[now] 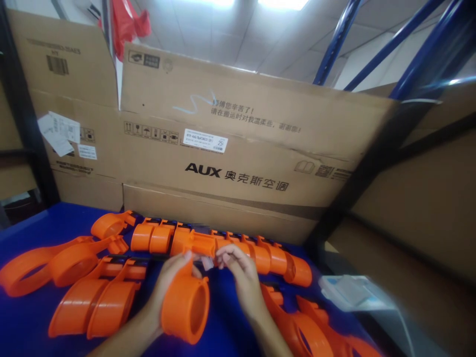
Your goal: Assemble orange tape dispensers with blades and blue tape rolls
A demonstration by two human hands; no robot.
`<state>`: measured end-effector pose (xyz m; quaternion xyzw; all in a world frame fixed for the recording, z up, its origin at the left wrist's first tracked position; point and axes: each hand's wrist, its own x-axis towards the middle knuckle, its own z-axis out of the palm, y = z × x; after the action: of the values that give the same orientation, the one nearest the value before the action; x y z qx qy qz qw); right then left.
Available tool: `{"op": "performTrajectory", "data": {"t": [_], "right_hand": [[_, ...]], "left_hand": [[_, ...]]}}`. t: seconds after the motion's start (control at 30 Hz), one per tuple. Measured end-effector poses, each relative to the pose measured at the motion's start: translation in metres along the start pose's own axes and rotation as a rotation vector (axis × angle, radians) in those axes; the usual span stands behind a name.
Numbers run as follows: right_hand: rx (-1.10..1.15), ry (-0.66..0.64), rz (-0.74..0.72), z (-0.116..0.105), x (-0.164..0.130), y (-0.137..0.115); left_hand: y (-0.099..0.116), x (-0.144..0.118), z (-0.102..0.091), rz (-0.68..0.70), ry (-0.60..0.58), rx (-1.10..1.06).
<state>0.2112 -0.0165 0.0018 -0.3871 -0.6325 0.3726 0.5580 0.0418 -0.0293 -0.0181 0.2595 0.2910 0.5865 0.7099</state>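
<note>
Orange plastic housing, one piece, held above the blue table near its front edge. Round open mouth faces the camera; a narrow neck runs up to the fingers. Left hand is closed around the neck from the left. Right hand pinches a small pale tag at the neck's top; the two hands sit close together, nearly touching.

Handling, as judged: moulded shell, light, stiff, smooth and likely a little slippery; thin rim may flex. Best grip is the neck or across the round body, not the rim.

Stock: row of like parts behind, touching end to end; more parts at left and lower right.

Containers: cardboard boxes stand behind, contents not visible. White tray at right, contents unclear.
</note>
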Motion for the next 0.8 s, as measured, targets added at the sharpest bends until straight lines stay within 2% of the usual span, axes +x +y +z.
{"op": "performTrajectory", "data": {"t": [0.17,0.4,0.57,0.7,0.8], "right_hand": [[0.157,-0.162,0.082,0.0,0.003,-0.004],[0.252,-0.162,0.123,0.0,0.001,-0.004],[0.206,-0.041,0.108,-0.005,0.006,-0.001],[0.204,0.083,0.125,-0.008,0.009,0.003],[0.277,0.186,0.139,-0.01,0.011,0.003]], "left_hand": [[-0.001,-0.005,0.004,-0.014,-0.13,-0.077],[-0.003,-0.003,0.006,-0.081,-0.05,-0.092],[0.001,-0.003,0.006,-0.056,-0.145,0.065],[0.0,0.003,0.001,0.072,-0.102,0.224],[-0.001,0.007,-0.004,0.109,-0.091,0.302]]}}
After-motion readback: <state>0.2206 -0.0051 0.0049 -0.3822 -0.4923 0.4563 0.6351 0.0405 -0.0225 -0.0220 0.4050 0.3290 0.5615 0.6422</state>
